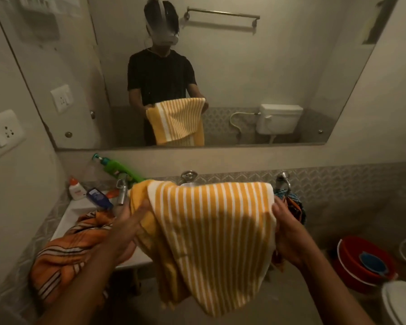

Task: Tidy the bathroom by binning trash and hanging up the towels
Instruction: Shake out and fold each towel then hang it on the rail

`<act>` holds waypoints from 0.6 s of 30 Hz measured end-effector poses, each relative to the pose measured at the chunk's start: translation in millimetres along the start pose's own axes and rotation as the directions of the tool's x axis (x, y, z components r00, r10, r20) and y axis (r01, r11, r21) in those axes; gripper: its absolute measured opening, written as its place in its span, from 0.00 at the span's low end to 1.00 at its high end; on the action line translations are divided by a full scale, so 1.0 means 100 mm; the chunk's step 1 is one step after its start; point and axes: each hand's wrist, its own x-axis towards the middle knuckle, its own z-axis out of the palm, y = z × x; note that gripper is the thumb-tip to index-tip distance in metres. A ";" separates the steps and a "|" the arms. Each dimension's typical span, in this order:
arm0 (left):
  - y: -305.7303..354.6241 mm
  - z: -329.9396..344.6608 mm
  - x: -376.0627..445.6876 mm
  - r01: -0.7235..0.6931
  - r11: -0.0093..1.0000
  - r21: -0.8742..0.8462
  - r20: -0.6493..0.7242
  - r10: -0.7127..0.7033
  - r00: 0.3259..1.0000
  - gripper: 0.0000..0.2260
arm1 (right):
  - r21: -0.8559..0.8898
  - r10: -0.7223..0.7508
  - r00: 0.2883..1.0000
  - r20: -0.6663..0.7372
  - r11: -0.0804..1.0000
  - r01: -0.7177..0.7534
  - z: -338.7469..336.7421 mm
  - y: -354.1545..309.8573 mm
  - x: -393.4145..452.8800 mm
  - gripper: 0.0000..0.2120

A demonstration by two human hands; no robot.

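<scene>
the yellow striped towel (211, 233) is up in the air in front of the sink (73, 214), stretched between both hands and hanging down in a long fold below them. the left hand (129, 228) has its fingers laid along the towel's left edge with cloth bunched under the thumb, so its grip is closed on the towel; the right hand (288, 233) pinches the right edge, though the cloth hides most of its fingers and i can only say it looks clamped on. both forearms reach forward and slightly up, elbows in, the towel's top edge held level at about the height of the tap (188, 177). this looks like the straightening step before hanging. the next move calls for turning away from the mirror (279, 85), since the towel rail (223, 14) shows only as a reflection and so sits on the wall behind, and then draping the towel evenly over it without letting one side slip. an orange striped cloth (63, 256) lies heaped over the sink's near edge, and bottles crowd the worktop by the green pump bottle (117, 168). a red bucket (359, 263) stands on the floor to the right.
</scene>
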 end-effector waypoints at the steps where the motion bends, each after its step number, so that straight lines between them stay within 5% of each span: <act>1: -0.08 0.13 -0.10 0.024 0.982 0.185 0.025 -0.029 0.999 0.21 | -0.183 0.051 0.999 -0.009 0.982 -0.052 0.04 0.07 -0.03 0.18; 4: -0.51 0.20 -0.18 0.052 0.845 0.532 0.102 -0.125 0.987 0.31 | -0.530 0.149 0.985 -0.091 0.830 -0.175 0.07 0.40 -0.09 0.15; 7: -0.54 0.08 -0.08 0.190 0.952 0.242 -0.059 -0.181 0.982 0.33 | -0.390 0.050 0.981 -0.185 0.913 -0.120 0.02 0.44 -0.11 0.15; 10: -0.42 0.07 0.03 0.175 0.984 0.017 -0.159 -0.170 0.973 0.23 | -0.119 -0.008 0.990 -0.139 0.993 -0.009 -0.03 0.36 -0.11 0.20; 15: -0.49 0.10 0.02 0.142 0.935 0.325 -0.185 -0.084 0.979 0.15 | -0.429 0.169 0.985 -0.025 0.888 -0.163 0.02 0.58 -0.21 0.24; 18: -0.48 0.04 0.02 0.169 0.957 0.234 -0.227 -0.115 0.967 0.09 | -0.293 0.067 0.983 -0.170 0.949 -0.116 0.02 0.64 -0.22 0.26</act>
